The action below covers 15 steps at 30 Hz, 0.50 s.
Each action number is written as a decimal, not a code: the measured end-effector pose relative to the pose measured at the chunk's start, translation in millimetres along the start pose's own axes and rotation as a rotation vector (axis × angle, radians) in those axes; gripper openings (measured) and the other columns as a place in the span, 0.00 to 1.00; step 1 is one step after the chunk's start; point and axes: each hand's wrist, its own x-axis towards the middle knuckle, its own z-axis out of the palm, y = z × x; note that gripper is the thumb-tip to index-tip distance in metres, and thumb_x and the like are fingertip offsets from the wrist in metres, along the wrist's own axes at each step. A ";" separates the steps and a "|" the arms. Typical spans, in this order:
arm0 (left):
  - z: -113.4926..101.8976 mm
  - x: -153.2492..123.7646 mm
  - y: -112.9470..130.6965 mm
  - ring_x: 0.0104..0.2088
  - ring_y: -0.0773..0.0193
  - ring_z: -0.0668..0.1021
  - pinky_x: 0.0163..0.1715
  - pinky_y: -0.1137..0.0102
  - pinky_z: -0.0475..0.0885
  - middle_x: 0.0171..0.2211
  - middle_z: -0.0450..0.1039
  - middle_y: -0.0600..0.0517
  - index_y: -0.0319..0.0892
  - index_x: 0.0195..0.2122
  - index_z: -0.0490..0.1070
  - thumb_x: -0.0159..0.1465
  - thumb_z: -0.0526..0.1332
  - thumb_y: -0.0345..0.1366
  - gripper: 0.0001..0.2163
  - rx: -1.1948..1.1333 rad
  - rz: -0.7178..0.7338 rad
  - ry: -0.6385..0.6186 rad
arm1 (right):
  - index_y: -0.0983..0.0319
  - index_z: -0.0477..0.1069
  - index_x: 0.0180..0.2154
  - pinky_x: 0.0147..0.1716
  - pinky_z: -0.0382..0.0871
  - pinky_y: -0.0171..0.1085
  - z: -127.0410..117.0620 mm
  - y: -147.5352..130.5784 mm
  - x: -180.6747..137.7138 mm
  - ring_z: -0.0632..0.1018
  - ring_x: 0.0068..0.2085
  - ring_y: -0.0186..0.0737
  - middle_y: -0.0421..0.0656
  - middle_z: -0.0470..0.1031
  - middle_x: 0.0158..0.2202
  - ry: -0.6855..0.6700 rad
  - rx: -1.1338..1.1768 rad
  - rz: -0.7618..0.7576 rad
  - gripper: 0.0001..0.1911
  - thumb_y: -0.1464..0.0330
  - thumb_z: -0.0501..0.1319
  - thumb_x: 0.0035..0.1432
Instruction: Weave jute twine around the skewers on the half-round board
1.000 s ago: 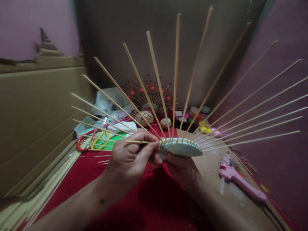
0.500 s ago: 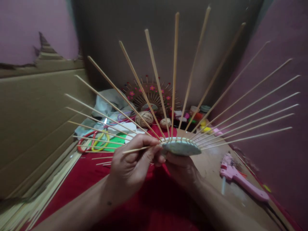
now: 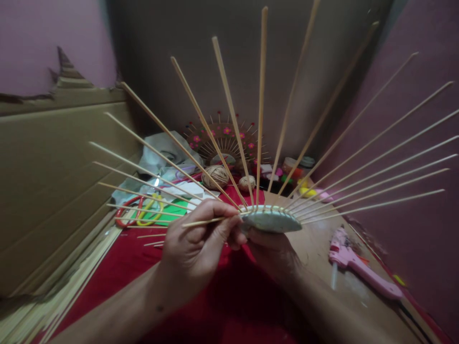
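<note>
A pale round disc [image 3: 270, 220], seen nearly edge-on, has several thin wooden sticks [image 3: 261, 105] fanning out from its rim. My right hand [image 3: 274, 251] grips the disc from below, its fingers partly hidden under it. At the disc's left edge, my left hand [image 3: 201, 239] pinches one wooden stick [image 3: 202, 222] between thumb and fingers; the stick's free end points left, across the palm. More sticks of the fan pass behind my left hand and come out on its left side.
A pink glue gun [image 3: 362, 272] lies on the brown board at right. Behind stand twine balls [image 3: 215, 177] and a flower-decorated stick fan [image 3: 227, 138]. Red-handled scissors [image 3: 125, 212] lie left, near green paper [image 3: 168, 211]. Loose sticks [image 3: 68, 296] line the cardboard wall [image 3: 64, 191].
The disc with its fan of sticks has come slightly closer and tilted, so the stick tips spread wider and higher. Both hands keep their holds.
</note>
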 end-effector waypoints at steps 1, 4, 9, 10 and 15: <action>-0.2 -0.6 -0.2 0.23 0.70 0.76 0.26 0.74 0.74 0.22 0.72 0.55 0.40 0.34 0.68 0.61 0.56 0.28 0.03 0.004 0.010 -0.001 | 0.62 0.73 0.27 0.41 0.64 0.45 -0.8 0.6 0.0 0.70 0.30 0.41 0.43 0.68 0.24 -0.033 0.037 0.006 0.08 0.66 0.57 0.51; 0.0 -2.7 -0.7 0.24 0.69 0.76 0.26 0.73 0.75 0.23 0.73 0.55 0.40 0.35 0.67 0.61 0.56 0.28 0.04 -0.018 0.030 0.009 | 0.62 0.73 0.28 0.42 0.63 0.44 -3.4 3.0 -0.1 0.69 0.32 0.41 0.43 0.68 0.26 -0.056 0.098 0.010 0.08 0.67 0.57 0.51; 0.5 -2.5 0.0 0.24 0.68 0.77 0.26 0.73 0.75 0.23 0.73 0.54 0.40 0.35 0.68 0.61 0.55 0.27 0.04 -0.037 0.012 0.000 | 0.62 0.74 0.31 0.44 0.62 0.45 -5.2 5.7 -0.6 0.68 0.31 0.40 0.43 0.68 0.26 -0.026 0.127 0.014 0.08 0.69 0.57 0.51; 0.3 -2.1 0.4 0.24 0.68 0.77 0.26 0.73 0.75 0.23 0.73 0.54 0.39 0.35 0.67 0.61 0.55 0.27 0.04 -0.040 0.017 0.000 | 0.62 0.74 0.31 0.43 0.62 0.45 -4.7 5.5 -0.7 0.68 0.31 0.41 0.43 0.68 0.26 -0.025 0.128 0.013 0.08 0.69 0.57 0.51; -2.0 -0.7 3.4 0.24 0.71 0.77 0.27 0.77 0.75 0.23 0.73 0.56 0.40 0.35 0.68 0.60 0.55 0.26 0.05 -0.001 0.067 0.006 | 0.63 0.74 0.29 0.43 0.63 0.46 -1.0 2.9 -1.2 0.70 0.32 0.42 0.43 0.67 0.25 0.001 0.080 0.013 0.08 0.68 0.56 0.50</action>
